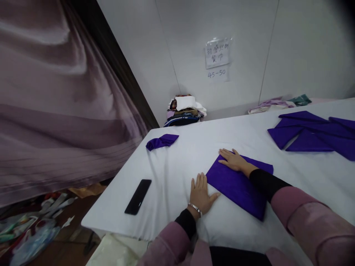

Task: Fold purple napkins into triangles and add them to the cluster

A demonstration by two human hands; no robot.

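Note:
A purple cloth napkin (241,188), folded flat, lies on the white tablecloth (177,199) in front of me. My right hand (232,161) rests open across its upper left part, palm down with the fingers reaching past the edge. Just beside the napkin's left corner, my left hand (200,194) lies flat on the tablecloth, fingers stretched and thumb out. A bracelet (195,209) circles the left wrist. Neither hand grips anything. The right sleeve covers a little of the napkin's right side.
A rolled purple cloth (162,141) and a black phone (138,197) lie to the left. Several folded purple napkins (313,133) are at the right. Folded fabrics (185,111) are stacked by the wall, which bears a handwritten sign (217,53). A pink curtain (55,111) hangs left.

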